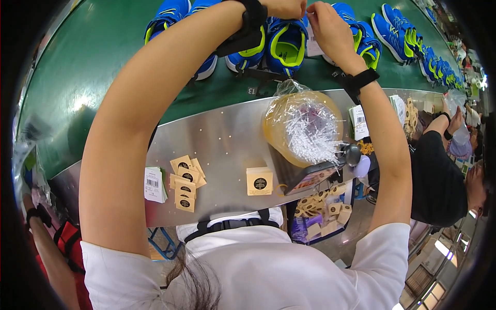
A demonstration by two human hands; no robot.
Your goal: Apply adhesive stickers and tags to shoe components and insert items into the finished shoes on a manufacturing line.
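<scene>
At the top edge, my left hand [285,7] and my right hand [333,32] meet above a blue shoe [285,49] with a lime-green lining. The fingers of both are drawn together in a pinch, and what is between them is too small to make out. The frame's edge cuts off part of my left hand. A white tag [313,45] shows just under my right fingers, beside the shoe; whether it hangs from them I cannot tell. More blue shoes [247,56] stand in pairs on both sides, partly behind my arms.
Shoes stand on a green belt [103,67]. On the metal ledge [227,129] before me are a round tub [271,126] of white tag strings, stacks of tan cards [259,182], white labels [154,185] and a phone [315,178]. Other people work at left and right.
</scene>
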